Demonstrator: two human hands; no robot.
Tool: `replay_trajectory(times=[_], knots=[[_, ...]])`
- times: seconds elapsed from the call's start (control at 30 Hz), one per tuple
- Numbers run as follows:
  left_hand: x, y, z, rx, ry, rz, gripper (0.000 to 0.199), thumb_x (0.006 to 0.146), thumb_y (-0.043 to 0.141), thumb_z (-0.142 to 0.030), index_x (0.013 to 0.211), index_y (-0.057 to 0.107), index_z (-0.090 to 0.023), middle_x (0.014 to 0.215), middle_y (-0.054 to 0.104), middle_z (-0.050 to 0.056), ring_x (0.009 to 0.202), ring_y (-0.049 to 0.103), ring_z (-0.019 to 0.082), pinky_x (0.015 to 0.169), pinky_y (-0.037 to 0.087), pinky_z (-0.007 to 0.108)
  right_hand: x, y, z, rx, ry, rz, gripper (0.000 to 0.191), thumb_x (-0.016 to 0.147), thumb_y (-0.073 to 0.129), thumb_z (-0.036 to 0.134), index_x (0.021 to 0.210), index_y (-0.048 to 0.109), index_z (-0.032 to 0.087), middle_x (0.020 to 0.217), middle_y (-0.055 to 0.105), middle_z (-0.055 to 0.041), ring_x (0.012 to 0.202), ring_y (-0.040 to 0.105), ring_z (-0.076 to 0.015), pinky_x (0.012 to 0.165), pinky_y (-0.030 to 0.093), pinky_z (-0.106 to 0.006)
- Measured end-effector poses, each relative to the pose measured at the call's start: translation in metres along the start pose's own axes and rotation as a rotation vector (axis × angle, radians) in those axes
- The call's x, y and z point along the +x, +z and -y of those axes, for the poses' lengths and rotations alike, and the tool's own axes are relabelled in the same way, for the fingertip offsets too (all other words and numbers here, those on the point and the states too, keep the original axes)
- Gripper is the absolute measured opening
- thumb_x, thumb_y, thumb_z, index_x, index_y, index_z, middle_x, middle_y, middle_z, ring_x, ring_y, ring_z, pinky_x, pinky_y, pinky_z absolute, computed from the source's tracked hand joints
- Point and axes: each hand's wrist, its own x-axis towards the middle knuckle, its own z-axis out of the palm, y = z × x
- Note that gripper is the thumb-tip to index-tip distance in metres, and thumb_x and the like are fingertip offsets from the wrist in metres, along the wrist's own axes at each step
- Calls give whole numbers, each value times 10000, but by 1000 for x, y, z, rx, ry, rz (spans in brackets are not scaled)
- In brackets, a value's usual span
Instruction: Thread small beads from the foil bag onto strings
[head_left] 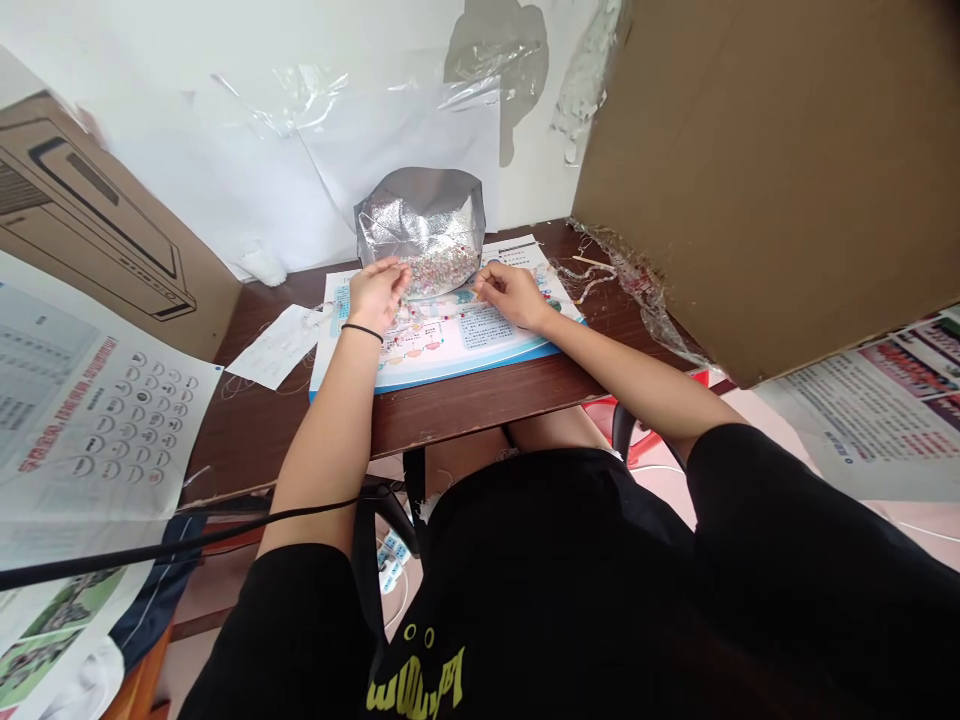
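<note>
Silver foil bag [420, 225] sat far, bead strand [420, 335] looked light and floppy, best taken near an end; left grip [379, 295] and right grip [510, 295] hung over it, clamp unclear.

Left forearm [322, 430] points to 1 o'clock, right forearm [615, 365] to 10 o'clock; left hand [379, 295], right hand [510, 295] palms down, fingers curled; black band [362, 331] on left wrist [364, 322].

Silver foil bag [416, 215], blue-edged white sheet [450, 365], dark brown wooden table [480, 400]
</note>
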Motion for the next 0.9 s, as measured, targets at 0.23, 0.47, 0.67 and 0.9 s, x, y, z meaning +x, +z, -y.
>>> replay_trajectory(times=[0.23,0.47,0.67,0.9], knots=[[23,-19,18,401,327,114,373,801,660,-37,1134,734,-187,1076,744,83,1162,673,196,1118,478,335,-1,0,3,-5,7,4,148,929,545,313,824,584,218,733,651,0,668,558,-148,694,437,-303],[5,-14,16,1379,623,-3,178,870,573,-137,886,749,-157,1106,712,159,1247,564,328,1126,453,465,-2,-3,10,-7,13,32,148,925,543,299,809,584,216,726,643,-3,677,556,-153,710,432,-307],[-5,-7,14,1472,508,-43,173,876,558,-132,860,728,-154,1136,672,202,1319,493,382,1098,437,550,-2,-3,9,-42,21,38,144,920,547,299,819,605,215,736,645,-5,684,528,-154,707,422,-310],[7,-9,23,1302,528,-19,173,819,608,-120,663,601,-194,1022,668,176,1300,471,381,1104,380,581,-2,-3,14,-68,29,57,110,902,552,259,809,585,210,715,612,7,674,494,-137,683,392,-292]])
